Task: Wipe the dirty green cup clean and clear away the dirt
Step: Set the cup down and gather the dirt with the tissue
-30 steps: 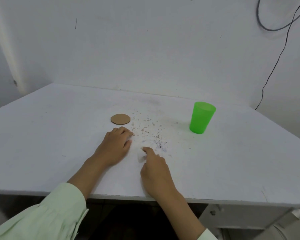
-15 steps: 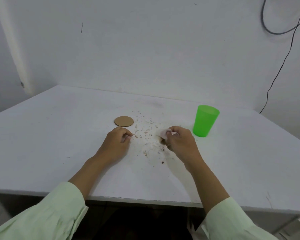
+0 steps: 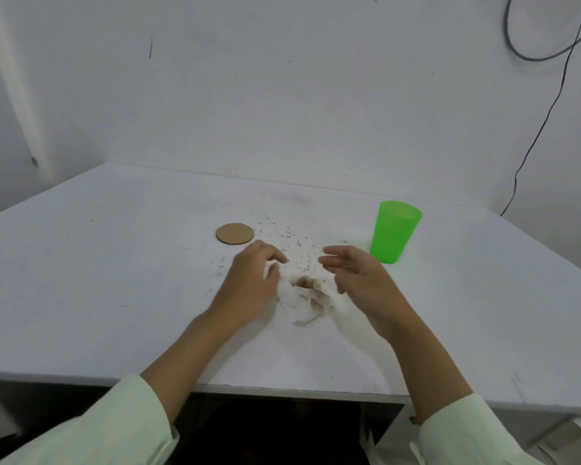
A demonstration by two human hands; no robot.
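Observation:
The green plastic cup (image 3: 394, 231) stands upright on the white table (image 3: 114, 263), right of centre. Brown dirt crumbs (image 3: 292, 245) are scattered between the cup and a round cardboard disc (image 3: 234, 233). A crumpled white tissue (image 3: 304, 305) lies in front of the crumbs, with a small brown heap of dirt gathered in its fold. My left hand (image 3: 249, 285) rests at the tissue's left edge, fingers curled onto a corner of it. My right hand (image 3: 361, 280) hovers over the tissue's right side with fingers spread, just left of the cup.
A white wall closes off the table's far side. A black cable (image 3: 544, 122) hangs down the wall at the right, behind the cup. The table's front edge (image 3: 282, 392) runs just under my forearms.
The tissue, bunched in my right hand before, now lies spread and crumpled on the table with dirt in it. My right hand has let go and opened; my left hand has moved onto the tissue.

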